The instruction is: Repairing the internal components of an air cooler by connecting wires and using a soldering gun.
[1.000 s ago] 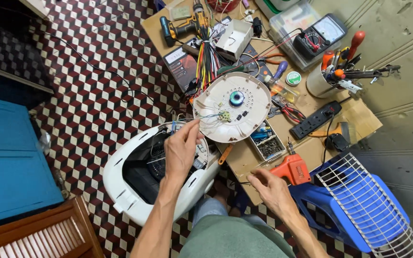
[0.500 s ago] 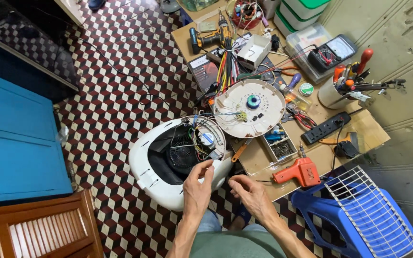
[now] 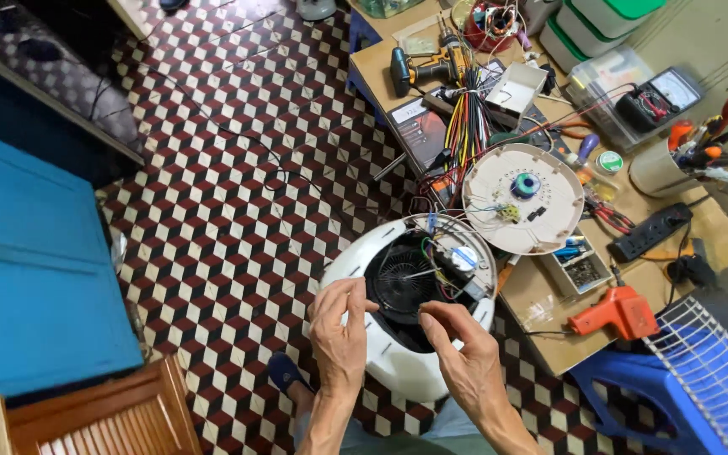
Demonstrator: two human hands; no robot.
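Note:
A white round appliance housing lies open on my lap, with a black fan and a bundle of wires and a small board inside it. My left hand pinches the housing's near left rim beside the fan. My right hand has bent fingers on the inner edge of the opening, just below the wires. Thin wires run from the housing up to a round white plate with a blue-green coil on the low table.
The cardboard-topped table holds an orange soldering gun, a small parts tray, a power strip, a multimeter, a cup of tools and a cordless drill. A blue stool with a wire grille stands right; a blue cabinet left.
My left hand came out of the housing's interior to its near rim. My right hand moved from beside the orange tool onto the housing. The view has shifted left.

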